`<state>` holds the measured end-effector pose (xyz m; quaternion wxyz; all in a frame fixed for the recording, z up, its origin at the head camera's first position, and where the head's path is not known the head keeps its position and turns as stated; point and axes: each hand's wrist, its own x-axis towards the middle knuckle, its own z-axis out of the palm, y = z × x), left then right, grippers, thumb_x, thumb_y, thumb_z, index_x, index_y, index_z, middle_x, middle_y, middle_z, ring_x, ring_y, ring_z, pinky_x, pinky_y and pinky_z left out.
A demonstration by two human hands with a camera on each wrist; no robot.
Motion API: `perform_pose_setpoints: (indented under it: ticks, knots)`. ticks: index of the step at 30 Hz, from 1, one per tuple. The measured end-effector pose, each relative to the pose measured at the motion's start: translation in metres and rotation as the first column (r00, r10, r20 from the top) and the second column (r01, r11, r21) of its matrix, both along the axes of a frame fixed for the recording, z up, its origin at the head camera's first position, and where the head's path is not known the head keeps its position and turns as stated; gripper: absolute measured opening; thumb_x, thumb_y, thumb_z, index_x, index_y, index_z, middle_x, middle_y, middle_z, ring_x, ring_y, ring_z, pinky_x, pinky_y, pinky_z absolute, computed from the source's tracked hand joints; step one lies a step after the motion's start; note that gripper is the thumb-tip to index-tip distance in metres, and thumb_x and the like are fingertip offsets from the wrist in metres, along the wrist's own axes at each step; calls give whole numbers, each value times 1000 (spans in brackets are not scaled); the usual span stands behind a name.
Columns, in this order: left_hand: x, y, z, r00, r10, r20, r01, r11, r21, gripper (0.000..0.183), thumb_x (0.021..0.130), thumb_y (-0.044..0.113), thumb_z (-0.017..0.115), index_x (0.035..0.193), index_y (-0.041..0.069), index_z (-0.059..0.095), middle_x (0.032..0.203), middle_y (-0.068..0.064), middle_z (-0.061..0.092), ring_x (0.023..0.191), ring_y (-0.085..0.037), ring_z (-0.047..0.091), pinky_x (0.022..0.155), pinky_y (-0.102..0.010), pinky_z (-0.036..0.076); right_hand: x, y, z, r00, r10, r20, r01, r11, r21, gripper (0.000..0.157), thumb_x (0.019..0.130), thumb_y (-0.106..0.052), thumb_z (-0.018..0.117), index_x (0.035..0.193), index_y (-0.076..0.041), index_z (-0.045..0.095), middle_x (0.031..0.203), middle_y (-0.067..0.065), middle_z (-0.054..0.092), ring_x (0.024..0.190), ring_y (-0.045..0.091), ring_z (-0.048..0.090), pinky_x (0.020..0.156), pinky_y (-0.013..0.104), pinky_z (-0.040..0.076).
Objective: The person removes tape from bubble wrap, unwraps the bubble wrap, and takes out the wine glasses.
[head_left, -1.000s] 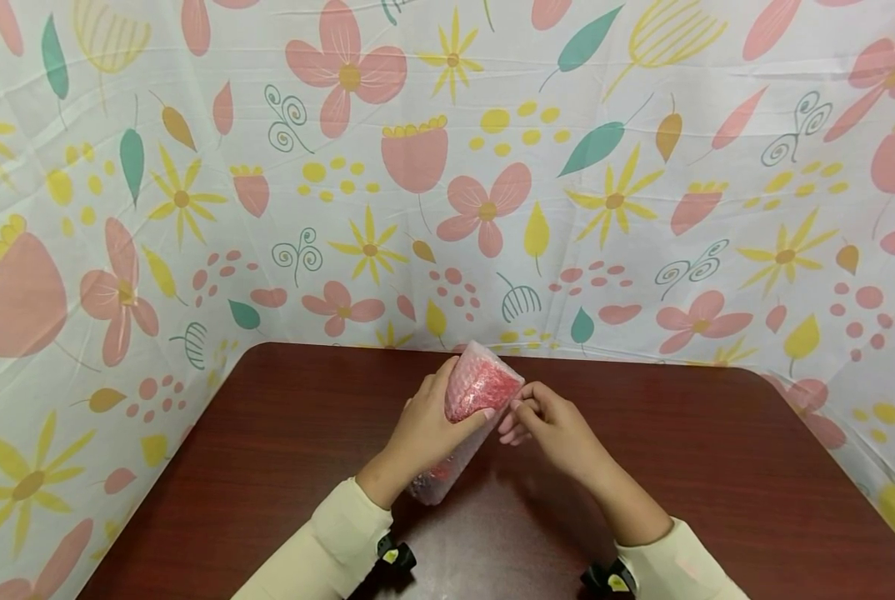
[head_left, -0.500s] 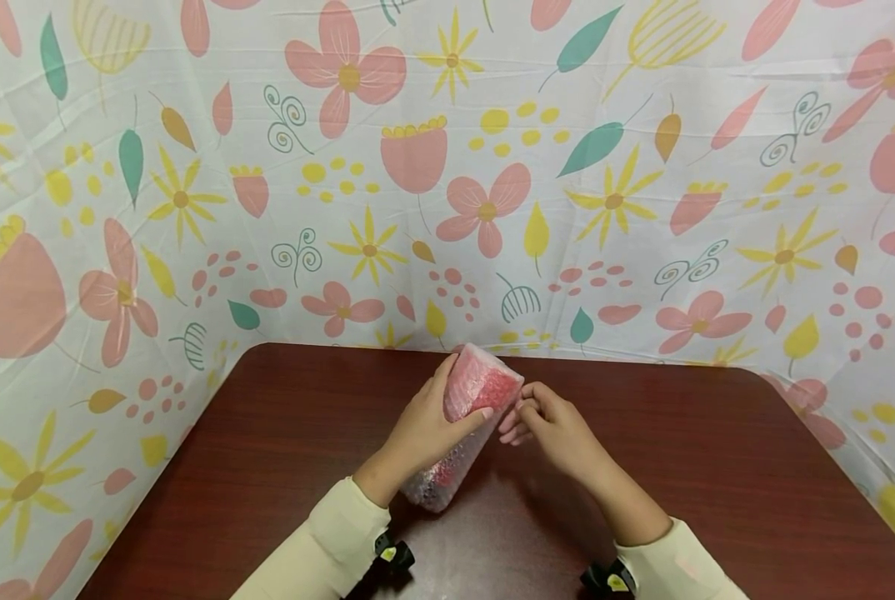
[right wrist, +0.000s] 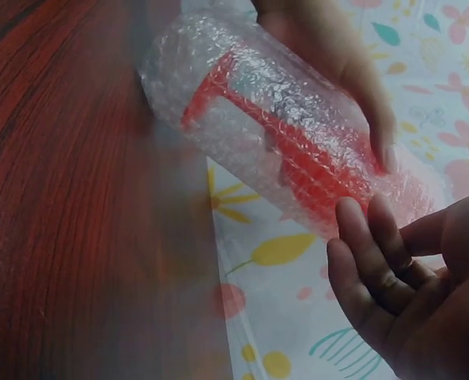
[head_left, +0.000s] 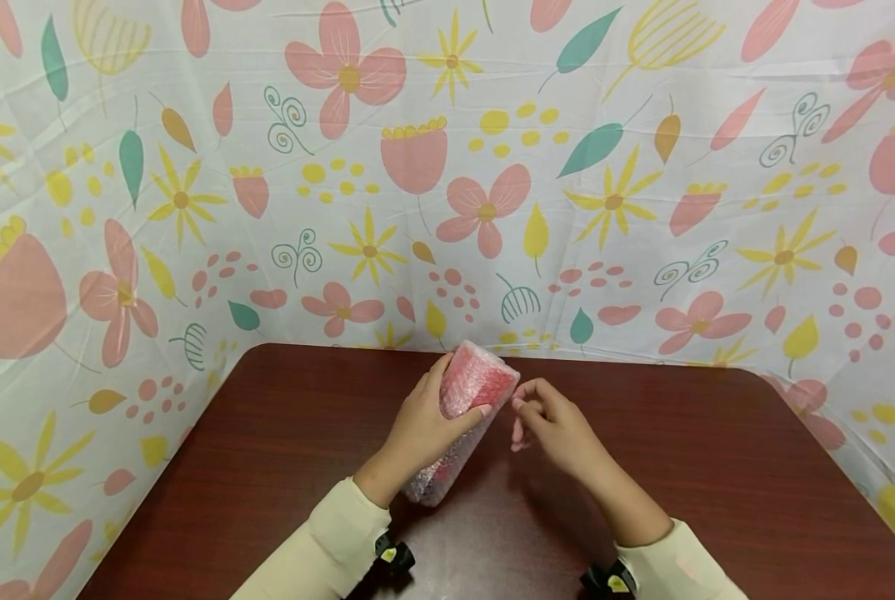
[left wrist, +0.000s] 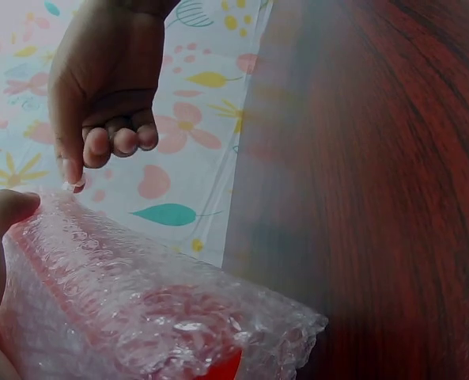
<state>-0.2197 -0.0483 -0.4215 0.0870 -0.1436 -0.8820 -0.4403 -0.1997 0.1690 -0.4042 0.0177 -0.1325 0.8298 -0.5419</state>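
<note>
A long bubble-wrapped package [head_left: 468, 392] stands slanted over the table, with red and white showing through the clear wrap. My left hand [head_left: 421, 425] grips it from the left side, thumb across its front. At its upper right corner my right hand [head_left: 563, 429] pinches a bit of the bubble wrap between thumb and forefinger. That pinch shows in the left wrist view, where the package's wrap [left wrist: 131, 285] fills the lower left. In the right wrist view a red T-like shape [right wrist: 246, 107] appears under the bubbles; what the wrapped item is stays unclear.
A dark red-brown wooden table [head_left: 282, 433] with rounded far corners lies beneath. Behind it and to the left hangs a white cloth [head_left: 432, 183] printed with flowers and leaves. Black wrist cameras sit on both cream sleeves [head_left: 342, 533].
The package has turned slightly in my left hand, and its upper end has shifted a little left. The lower fingers of my right hand have moved slightly right, away from it.
</note>
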Motion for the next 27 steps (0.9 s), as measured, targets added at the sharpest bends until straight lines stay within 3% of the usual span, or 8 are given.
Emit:
perform_pose_setpoints:
  ticks: [6, 14, 20, 27]
  knots:
    - [-1, 0, -2, 1000, 10, -15, -9, 1000, 23, 95, 83, 60, 75, 158, 20, 32, 148, -8, 51, 123, -27, 59, 99, -48, 51, 0, -1, 1, 999, 34, 2, -33, 998, -53, 16, 107, -12, 48, 112, 3, 50, 88, 19, 73, 80, 27, 73, 74, 42, 61]
    - [1, 0, -2, 1000, 6, -20, -5, 1000, 29, 94, 82, 63, 74, 156, 21, 33, 145, -6, 53, 118, -25, 60, 95, -47, 52, 1, -2, 3, 1000, 11, 17, -10, 998, -68, 24, 105, -20, 56, 107, 3, 53, 83, 18, 72, 78, 32, 73, 73, 38, 61]
    - [1, 1, -2, 1000, -1, -5, 1, 1000, 26, 94, 83, 62, 74, 157, 21, 32, 145, -6, 52, 118, -25, 60, 95, -47, 52, 0, -2, 1, 999, 30, 16, -29, 997, -70, 26, 106, -19, 52, 110, 6, 51, 86, 20, 73, 81, 30, 73, 76, 39, 61]
    - [1, 2, -3, 1000, 10, -23, -10, 1000, 9, 94, 82, 63, 74, 156, 20, 34, 142, -7, 55, 116, -27, 61, 94, -47, 52, 0, -3, 0, 998, 54, 19, -53, 996, -73, 21, 108, -13, 46, 113, 7, 50, 90, 22, 72, 86, 39, 72, 77, 43, 60]
